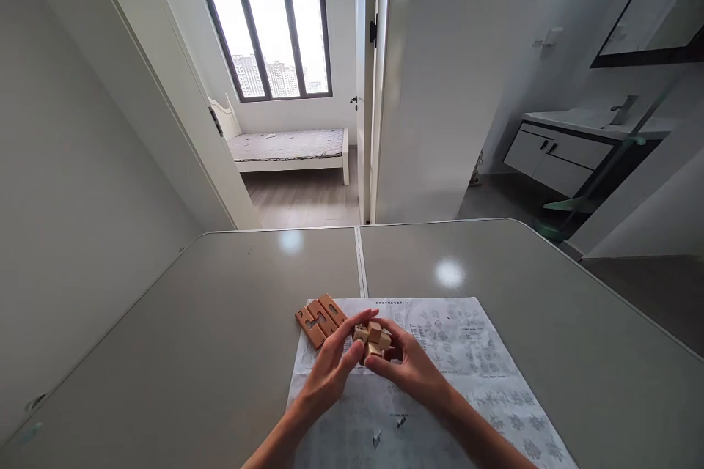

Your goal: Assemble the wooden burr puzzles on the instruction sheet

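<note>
Between my two hands is a wooden interlocking puzzle made of pale and brown blocks. Fingers of my left hand wrap its left side, the thumb pressed near its lower edge. From the right, my right hand grips it, with the thumb below and the fingers partly hidden behind. Flat brown wooden pieces with cut-out slots lie just beyond my left hand. Underneath spreads a large printed instruction sheet with small diagrams. Two small dark and white bits show on the sheet near me; I cannot make out what they are.
The grey table has a seam down its middle and a raised pale edge. Past it are a doorway, a bed under a window, and a washbasin cabinet at the right. A wall runs along the left.
</note>
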Motion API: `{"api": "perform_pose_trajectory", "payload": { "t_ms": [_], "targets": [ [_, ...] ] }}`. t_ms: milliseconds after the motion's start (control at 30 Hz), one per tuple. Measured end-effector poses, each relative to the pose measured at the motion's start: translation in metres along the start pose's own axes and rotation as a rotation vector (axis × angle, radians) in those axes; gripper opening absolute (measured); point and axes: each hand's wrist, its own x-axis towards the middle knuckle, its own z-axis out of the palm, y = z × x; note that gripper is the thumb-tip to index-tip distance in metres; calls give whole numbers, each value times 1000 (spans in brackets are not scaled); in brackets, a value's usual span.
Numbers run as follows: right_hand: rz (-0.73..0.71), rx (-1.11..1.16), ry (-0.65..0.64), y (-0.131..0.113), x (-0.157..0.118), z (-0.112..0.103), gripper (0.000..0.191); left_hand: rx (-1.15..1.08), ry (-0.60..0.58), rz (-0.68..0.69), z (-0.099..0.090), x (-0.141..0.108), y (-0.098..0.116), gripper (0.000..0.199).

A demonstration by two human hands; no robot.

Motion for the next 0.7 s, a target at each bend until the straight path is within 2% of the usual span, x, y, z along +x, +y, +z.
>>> {"api": "perform_pose_trajectory", "payload": {
  "t_ms": [100,200,300,500,700],
  "targets": [
    [-67,-180,103,2,-1,2,57,-42,-1,-31,1,3,-8,41],
    [-123,-297,161,3,-1,3,50,40,110,22,4,4,-14,29],
    [-140,-332,168,3,-1,4,47,123,174,58,6,5,-16,21],
    [-128,-348,136,3,-3,3,51,196,179,47,2,4,-16,21],
    [-145,-349,133,6,-2,2,48,254,220,102,5,2,-21,11]
  ]
}}
